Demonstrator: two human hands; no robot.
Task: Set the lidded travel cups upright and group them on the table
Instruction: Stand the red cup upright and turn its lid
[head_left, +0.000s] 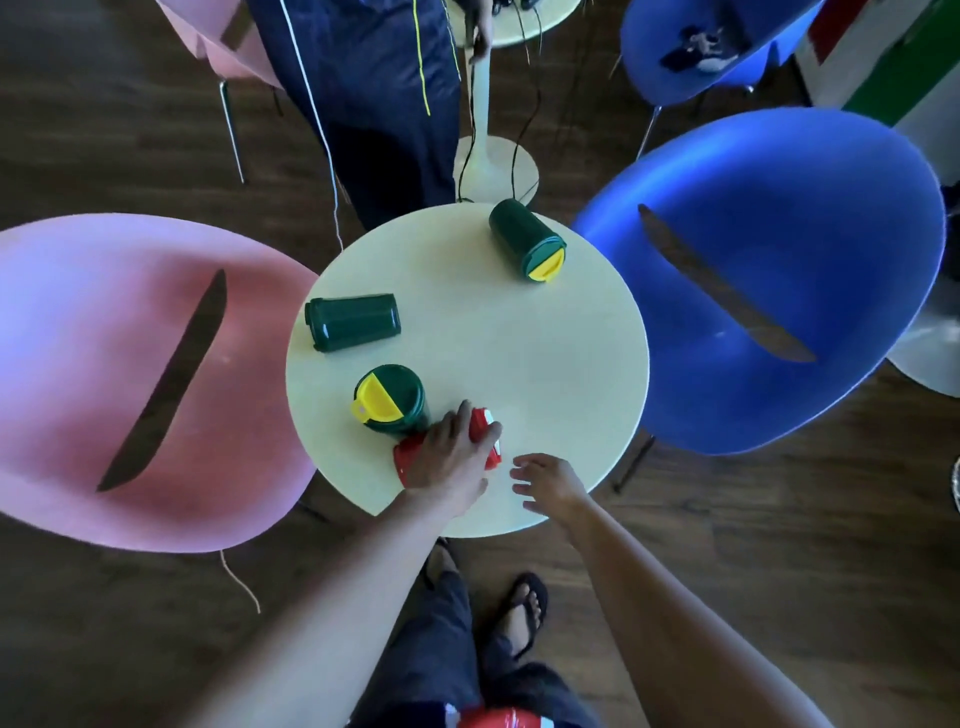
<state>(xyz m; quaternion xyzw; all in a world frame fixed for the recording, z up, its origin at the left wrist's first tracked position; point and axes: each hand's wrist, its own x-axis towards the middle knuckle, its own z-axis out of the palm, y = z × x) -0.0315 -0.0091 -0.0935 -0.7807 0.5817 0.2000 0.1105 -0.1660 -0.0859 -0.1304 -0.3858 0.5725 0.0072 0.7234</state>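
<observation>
— Cups on the round counter?

— I log four. Upright green cup with yellow lid, near left. Green cup on its side, left. Another green cup lying at the far edge. Red cup lying beside the upright one.

— Hands?

— My left hand grasps the red cup; my right hand hovers released, fingers spread, near edge.

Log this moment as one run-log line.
left hand: gripping red cup | right hand: open, empty | upright: one green cup | lying: two green cups
</observation>
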